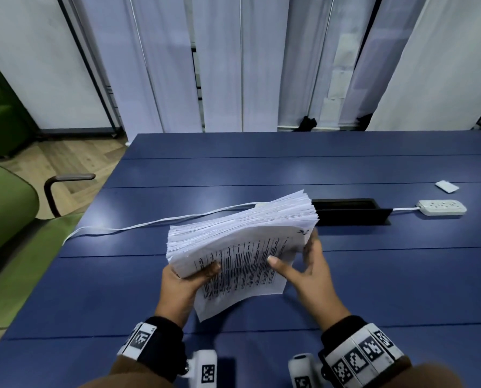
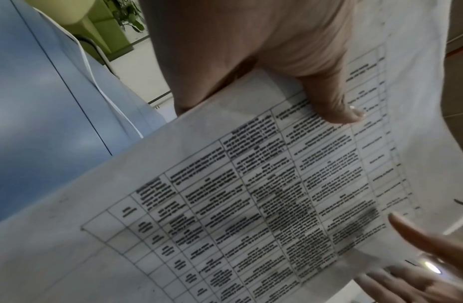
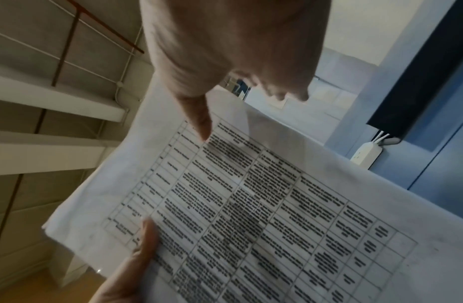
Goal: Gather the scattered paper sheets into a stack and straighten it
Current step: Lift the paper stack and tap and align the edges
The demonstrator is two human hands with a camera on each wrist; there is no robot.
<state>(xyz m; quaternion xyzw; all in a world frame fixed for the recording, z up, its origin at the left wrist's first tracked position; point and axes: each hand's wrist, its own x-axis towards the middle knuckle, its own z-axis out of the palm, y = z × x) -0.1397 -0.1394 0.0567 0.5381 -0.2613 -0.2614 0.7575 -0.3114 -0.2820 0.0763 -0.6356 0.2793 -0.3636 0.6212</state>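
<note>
Both hands hold the thick paper stack above the blue table: left hand grips its corner, right hand pinches the opposite side; ragged edges fan unevenly.

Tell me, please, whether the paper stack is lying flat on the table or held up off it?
Held up, tilted: the paper stack sits in the left hand and right hand, above the table.
</note>
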